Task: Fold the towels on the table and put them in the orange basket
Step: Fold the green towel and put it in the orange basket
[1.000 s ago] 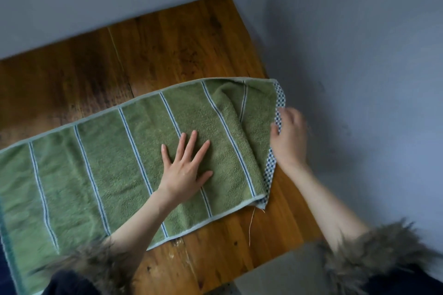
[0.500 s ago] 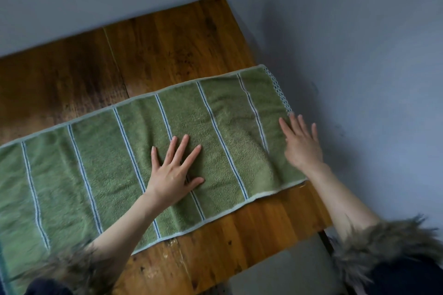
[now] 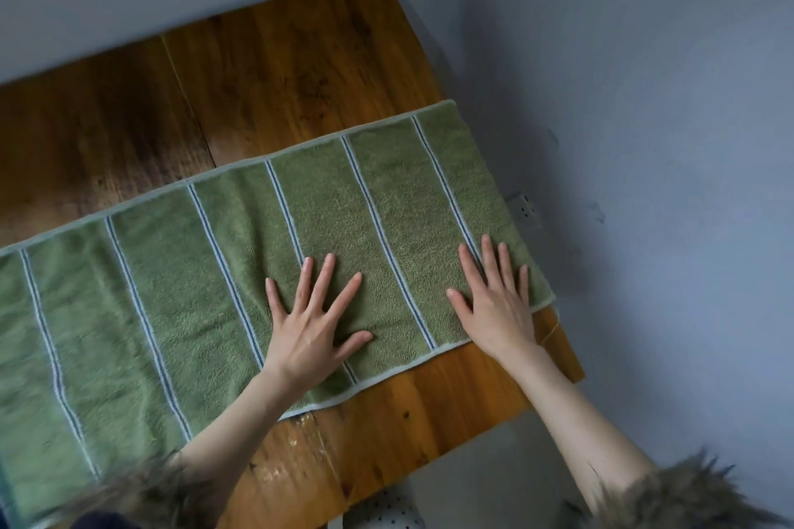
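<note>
A green towel (image 3: 180, 271) with thin blue-and-white stripes lies spread flat along the wooden table (image 3: 275, 69), reaching from the left frame edge to the table's right end. My left hand (image 3: 313, 322) presses flat on the towel's middle, fingers straight and spread. My right hand (image 3: 494, 301) lies flat on the towel's right end near its front corner, fingers straight. The orange basket is not in view.
A grey wall runs behind the table and along its right side, with a wall socket (image 3: 526, 208) just past the towel's right end. The table's right edge (image 3: 571, 361) sits close to my right hand. Fur-trimmed cuffs (image 3: 683, 498) cover both of my forearms at the bottom.
The folded-over right end of the towel was laid out flat. My right hand went from holding that edge to lying flat on the towel, sliding a little leftward; my left hand stayed pressing.
</note>
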